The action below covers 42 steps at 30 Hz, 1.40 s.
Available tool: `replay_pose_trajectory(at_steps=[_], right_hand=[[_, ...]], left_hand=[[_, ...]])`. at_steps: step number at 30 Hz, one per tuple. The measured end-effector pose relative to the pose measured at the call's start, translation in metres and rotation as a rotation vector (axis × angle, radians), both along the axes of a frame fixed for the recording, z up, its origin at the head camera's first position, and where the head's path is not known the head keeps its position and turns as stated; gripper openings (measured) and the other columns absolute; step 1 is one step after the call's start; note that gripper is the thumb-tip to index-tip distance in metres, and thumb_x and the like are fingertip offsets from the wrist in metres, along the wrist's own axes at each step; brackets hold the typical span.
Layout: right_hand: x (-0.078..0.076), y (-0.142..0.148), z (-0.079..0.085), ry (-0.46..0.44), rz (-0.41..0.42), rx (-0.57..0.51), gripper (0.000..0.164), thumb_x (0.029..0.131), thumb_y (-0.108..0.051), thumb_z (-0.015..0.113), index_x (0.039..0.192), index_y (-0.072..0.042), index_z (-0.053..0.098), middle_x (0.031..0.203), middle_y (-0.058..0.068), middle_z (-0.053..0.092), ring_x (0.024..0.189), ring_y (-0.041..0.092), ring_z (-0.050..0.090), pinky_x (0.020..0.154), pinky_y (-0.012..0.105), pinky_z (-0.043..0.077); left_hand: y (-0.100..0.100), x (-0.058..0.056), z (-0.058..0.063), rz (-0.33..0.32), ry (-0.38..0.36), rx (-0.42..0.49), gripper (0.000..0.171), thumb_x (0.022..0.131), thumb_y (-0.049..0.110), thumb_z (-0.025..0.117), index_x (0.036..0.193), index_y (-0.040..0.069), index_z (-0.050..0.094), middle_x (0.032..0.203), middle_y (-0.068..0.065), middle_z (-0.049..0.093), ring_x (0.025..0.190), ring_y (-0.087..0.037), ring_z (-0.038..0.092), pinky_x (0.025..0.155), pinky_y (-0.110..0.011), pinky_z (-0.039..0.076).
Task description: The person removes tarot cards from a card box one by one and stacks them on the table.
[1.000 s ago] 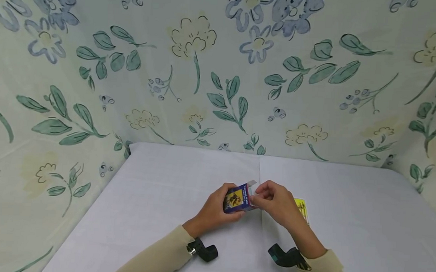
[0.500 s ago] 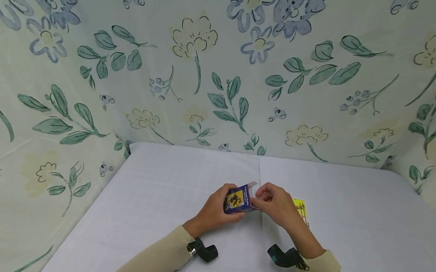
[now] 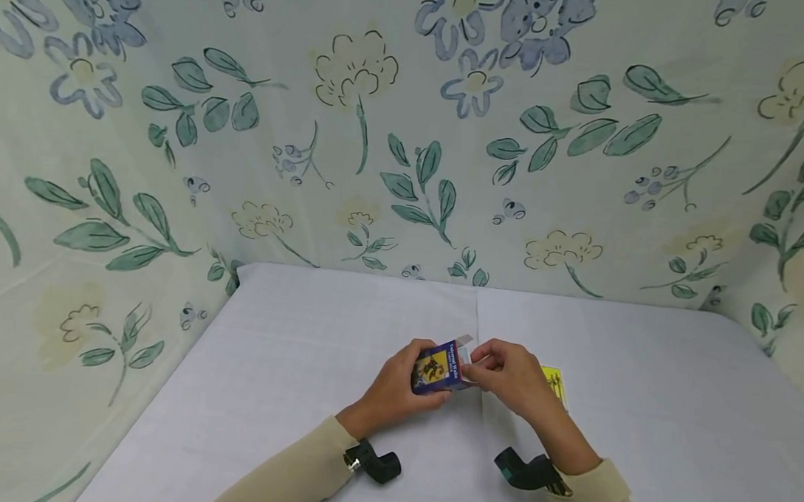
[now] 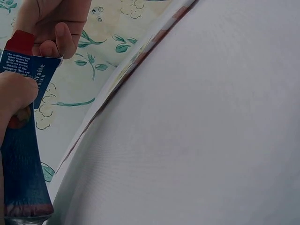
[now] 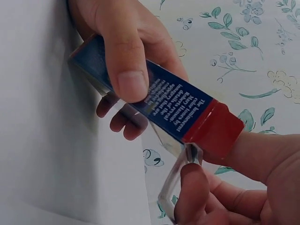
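Observation:
A dark blue card box [image 3: 435, 367] with a yellow picture and the words "Universal Waite" is tilted above the white table. My left hand [image 3: 397, 384] grips it by its sides, thumb along the narrow printed face in the right wrist view. The box's end is open, with a red side flap [image 5: 218, 129] and a pale flap [image 5: 171, 183] sticking out. My right hand [image 3: 513, 380] is at that end, its thumb and forefinger pinching at the opening beside the red flap. What lies inside the box is hidden.
A yellow printed card [image 3: 554, 382] lies on the white-covered table [image 3: 347, 308], partly hidden behind the right wrist. Floral cloth [image 3: 406, 133] hangs along the back and sides. Each wrist wears a black camera [image 3: 377, 463].
Almost nothing differs. The right fingers have come slightly lower at the box's open end, while the left hand keeps its grip on the box.

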State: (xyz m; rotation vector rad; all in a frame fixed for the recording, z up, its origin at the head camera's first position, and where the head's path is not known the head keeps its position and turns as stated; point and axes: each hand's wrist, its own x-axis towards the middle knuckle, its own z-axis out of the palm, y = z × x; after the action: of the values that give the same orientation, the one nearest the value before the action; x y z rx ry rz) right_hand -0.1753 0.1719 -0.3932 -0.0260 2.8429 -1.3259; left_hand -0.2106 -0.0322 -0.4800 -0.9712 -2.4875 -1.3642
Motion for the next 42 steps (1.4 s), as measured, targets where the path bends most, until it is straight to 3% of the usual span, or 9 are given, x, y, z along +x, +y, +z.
replay_pose_trajectory(at_steps=[12,20,42], right_hand=[[-0.001,0.003,0.007,-0.036,-0.005,-0.026,0.026,0.086,-0.018,0.071,0.105,-0.002,0.067,0.075,0.002,0.068,0.064,0.024,0.063,0.056,0.031,0.051],[-0.001,0.010,0.012,-0.056,0.001,-0.072,0.031,0.087,-0.017,0.071,0.111,0.001,0.063,0.083,0.012,0.069,0.066,0.024,0.067,0.058,0.030,0.054],[0.000,0.029,0.021,-0.045,-0.037,-0.124,0.034,0.089,-0.016,0.067,0.118,0.000,0.059,0.091,0.012,0.070,0.066,0.026,0.069,0.058,0.033,0.055]], left_hand=[[0.000,-0.001,0.001,0.008,0.000,-0.007,0.069,0.082,0.047,0.073,0.134,0.018,0.040,0.119,0.002,0.055,0.100,-0.008,0.053,0.085,-0.025,0.048],[0.000,0.000,0.001,0.019,-0.018,-0.008,0.069,0.082,0.049,0.072,0.135,0.018,0.040,0.120,0.001,0.055,0.101,-0.008,0.053,0.086,-0.025,0.048],[0.001,0.001,-0.001,0.010,-0.020,0.012,0.067,0.082,0.047,0.073,0.134,0.018,0.040,0.120,0.001,0.055,0.101,-0.009,0.053,0.085,-0.025,0.048]])
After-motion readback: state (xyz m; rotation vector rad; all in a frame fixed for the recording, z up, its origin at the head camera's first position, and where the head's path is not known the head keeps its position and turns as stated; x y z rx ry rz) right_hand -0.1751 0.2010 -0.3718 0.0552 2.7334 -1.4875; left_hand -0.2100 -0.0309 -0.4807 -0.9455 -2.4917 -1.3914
